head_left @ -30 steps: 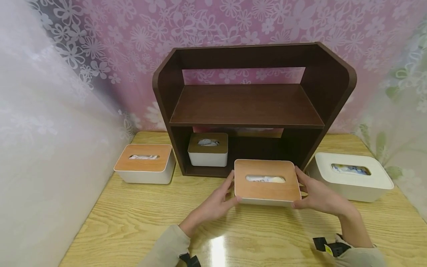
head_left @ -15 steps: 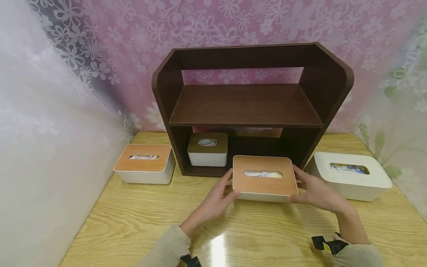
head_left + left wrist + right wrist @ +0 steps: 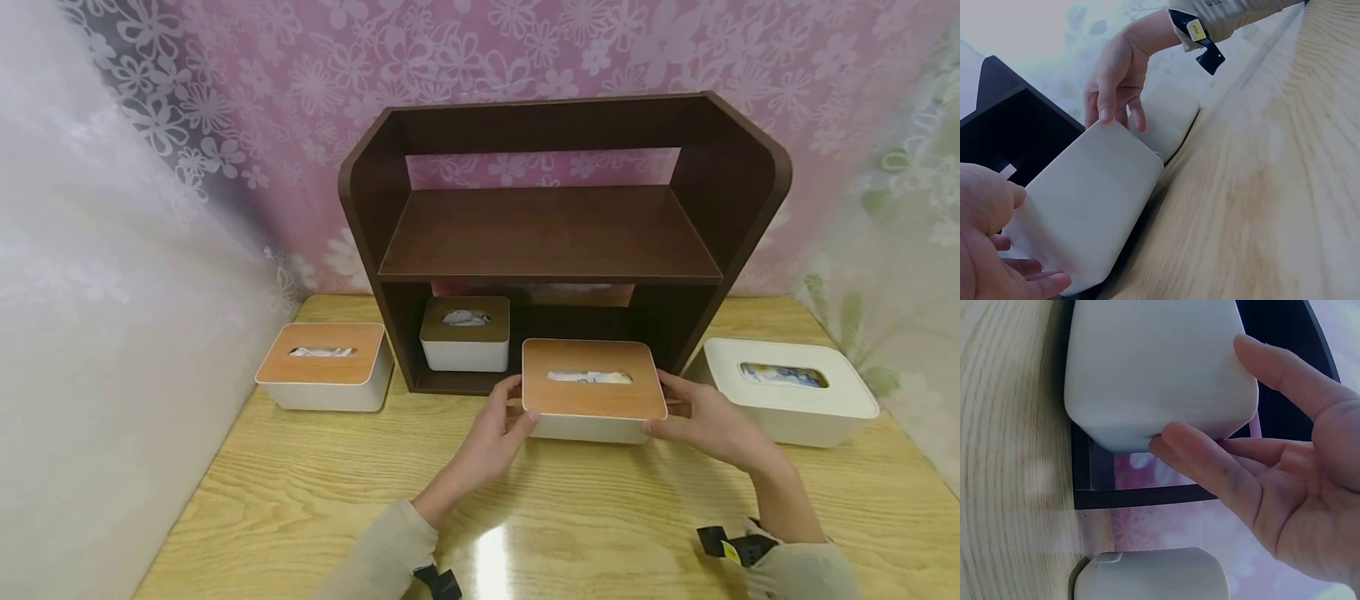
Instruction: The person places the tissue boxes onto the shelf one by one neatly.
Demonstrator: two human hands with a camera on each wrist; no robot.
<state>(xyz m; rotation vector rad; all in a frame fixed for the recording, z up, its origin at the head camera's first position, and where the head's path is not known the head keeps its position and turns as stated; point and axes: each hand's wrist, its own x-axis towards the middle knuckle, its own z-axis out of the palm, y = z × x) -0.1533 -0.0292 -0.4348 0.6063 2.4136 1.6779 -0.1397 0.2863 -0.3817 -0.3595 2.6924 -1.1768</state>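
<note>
In the head view both hands hold a tissue box (image 3: 587, 427) with a white body and an orange wood-look lid, at the mouth of the lower right shelf space. My left hand (image 3: 483, 437) grips its left end, the thumb at the front corner. At the opposite end my right hand (image 3: 712, 427) grips with its thumb at the front and fingers along the side. The left wrist view shows the box's white front wall (image 3: 1091, 194) between the hands. In the right wrist view, fingers press the white end (image 3: 1154, 369). Head-view fingers behind the box are partly hidden.
A dark brown two-tier shelf (image 3: 555, 233) stands on the wooden table (image 3: 300, 492). Its lower left holds a small brown-lidded tissue box (image 3: 465, 354). An orange-lidded box (image 3: 322, 396) sits left of the shelf, and a white tissue box (image 3: 795, 417) on the right.
The held tissue box has moved away toward the shelf and slightly left, with both hands following. More of its front wall now shows. The other boxes stay put.
</note>
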